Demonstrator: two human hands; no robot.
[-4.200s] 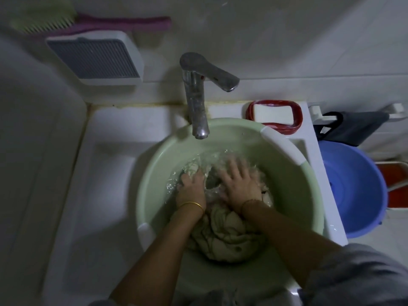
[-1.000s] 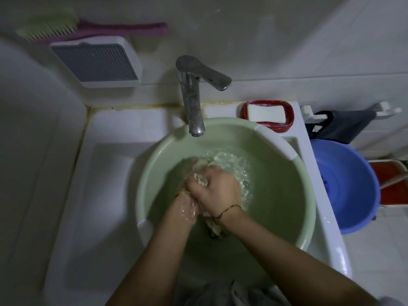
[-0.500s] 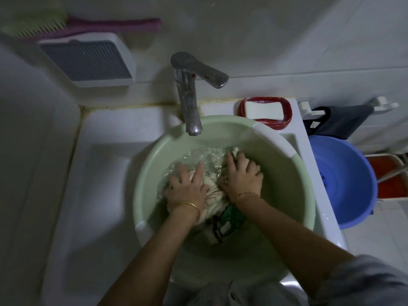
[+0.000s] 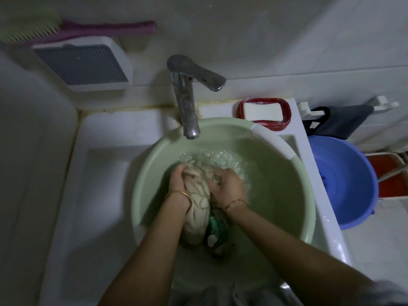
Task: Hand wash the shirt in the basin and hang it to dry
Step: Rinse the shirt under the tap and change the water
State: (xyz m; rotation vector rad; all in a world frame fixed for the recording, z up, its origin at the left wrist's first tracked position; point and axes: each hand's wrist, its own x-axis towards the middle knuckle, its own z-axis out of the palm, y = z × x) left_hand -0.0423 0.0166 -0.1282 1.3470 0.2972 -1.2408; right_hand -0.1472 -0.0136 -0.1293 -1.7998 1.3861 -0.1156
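A green-bristled brush (image 4: 66, 29) lies on a white grilled box (image 4: 84, 62) at the far left, above the white sink (image 4: 106, 173). In the sink sits the green basin (image 4: 293, 195), holding water under the steel tap (image 4: 186, 107). The left hand (image 4: 177, 182) has its fingers curled round the bunched, wet beige shirt (image 4: 197, 208), which is in the basin. The right hand (image 4: 228, 187) grips its other side, fingers dug into the cloth. A green patch near the wrists is perhaps a print; the light is dim. Further right, a white soap bar (image 4: 262, 112) rests in a red dish (image 4: 287, 120), and a blue tub (image 4: 344, 184) stands beside the sink.

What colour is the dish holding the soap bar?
Red: the soap dish shows clearest in the head view.
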